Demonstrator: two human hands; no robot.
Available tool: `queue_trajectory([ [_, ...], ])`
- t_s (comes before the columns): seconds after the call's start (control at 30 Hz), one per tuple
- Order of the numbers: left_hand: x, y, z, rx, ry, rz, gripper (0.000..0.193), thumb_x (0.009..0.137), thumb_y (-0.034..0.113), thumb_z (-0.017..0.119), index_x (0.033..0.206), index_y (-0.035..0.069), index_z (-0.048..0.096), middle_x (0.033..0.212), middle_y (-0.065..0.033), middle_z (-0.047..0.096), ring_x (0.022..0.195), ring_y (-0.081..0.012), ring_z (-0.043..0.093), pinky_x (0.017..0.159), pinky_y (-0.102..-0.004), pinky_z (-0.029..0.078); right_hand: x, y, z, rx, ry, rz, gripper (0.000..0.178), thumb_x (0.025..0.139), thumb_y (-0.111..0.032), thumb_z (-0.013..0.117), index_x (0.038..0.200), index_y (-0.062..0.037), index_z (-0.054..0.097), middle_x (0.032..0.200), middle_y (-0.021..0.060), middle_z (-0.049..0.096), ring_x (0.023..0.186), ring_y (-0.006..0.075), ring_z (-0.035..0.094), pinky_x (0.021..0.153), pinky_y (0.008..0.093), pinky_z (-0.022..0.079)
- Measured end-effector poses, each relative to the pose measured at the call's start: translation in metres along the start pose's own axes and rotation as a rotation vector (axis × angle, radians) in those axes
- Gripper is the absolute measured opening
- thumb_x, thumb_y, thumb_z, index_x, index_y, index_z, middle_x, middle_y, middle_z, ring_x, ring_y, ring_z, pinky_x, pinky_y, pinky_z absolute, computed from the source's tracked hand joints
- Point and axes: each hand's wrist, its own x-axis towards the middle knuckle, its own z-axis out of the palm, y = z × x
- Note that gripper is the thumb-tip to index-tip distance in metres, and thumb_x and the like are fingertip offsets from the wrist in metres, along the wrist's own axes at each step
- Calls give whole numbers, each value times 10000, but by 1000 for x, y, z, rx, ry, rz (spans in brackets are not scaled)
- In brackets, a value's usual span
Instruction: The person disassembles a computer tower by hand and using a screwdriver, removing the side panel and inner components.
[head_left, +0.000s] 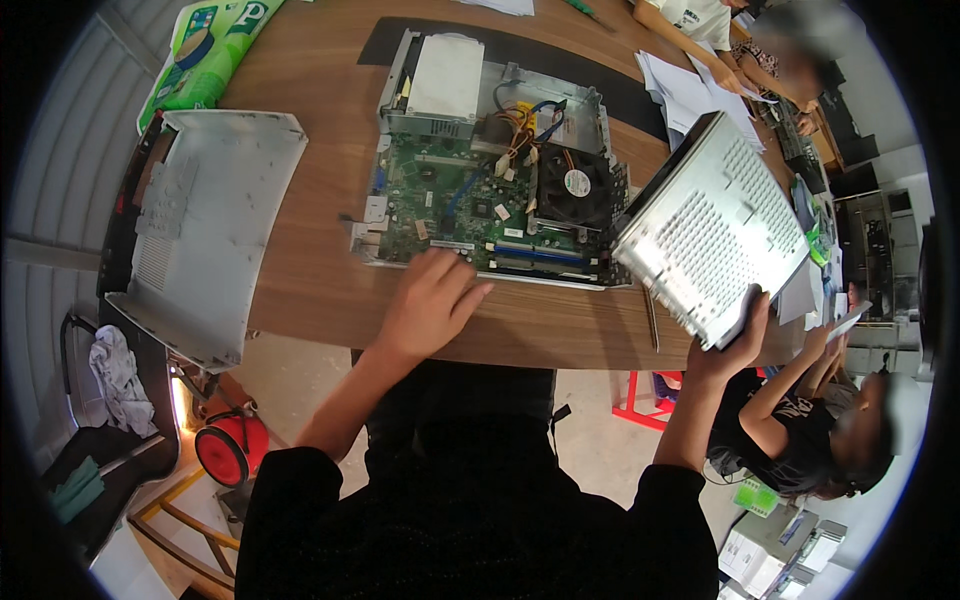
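An opened desktop computer case [605,110] lies on the table before me. Inside it are a green motherboard [430,180], a black cooling fan [575,190], a pale metal power supply box [447,75] and bundled coloured cables. My left hand [428,305] is at the near edge of the case, its fingers loosely bent and the thumb apart; the fingertips are partly hidden. My right hand [738,340] grips the lower corner of a perforated metal computer panel [715,235], which is tilted up beside the right end of the case.
To the left lies the removed case cover [205,220], inner side up. A green package [205,60] stands behind it. A thin screwdriver-like tool [654,320] is by the table's front edge. Papers [690,95] lie at the back right. Other people [810,420] are on the right.
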Motion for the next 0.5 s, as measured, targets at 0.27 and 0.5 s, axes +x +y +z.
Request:
queue_trajectory([
  [0.27,-37,3,-21,-89,116,-18,114,728,53,674,700,14,571,698,-96,490,684,-290,510,632,-392,402,16,-4,22,139,42,124,376,930,-280,479,1190,-10,509,1124,105,596,1003,208,593,858,342,464],
  [0.5,-53,18,-56,-106,-106,-151,86,739,31,670,790,18,601,752,-92,540,726,-280,535,666,-388,426,53,53,66,46,-34,441,405,889,-274,529,1203,-20,500,1136,114,591,999,230,597,822,376,491],
])
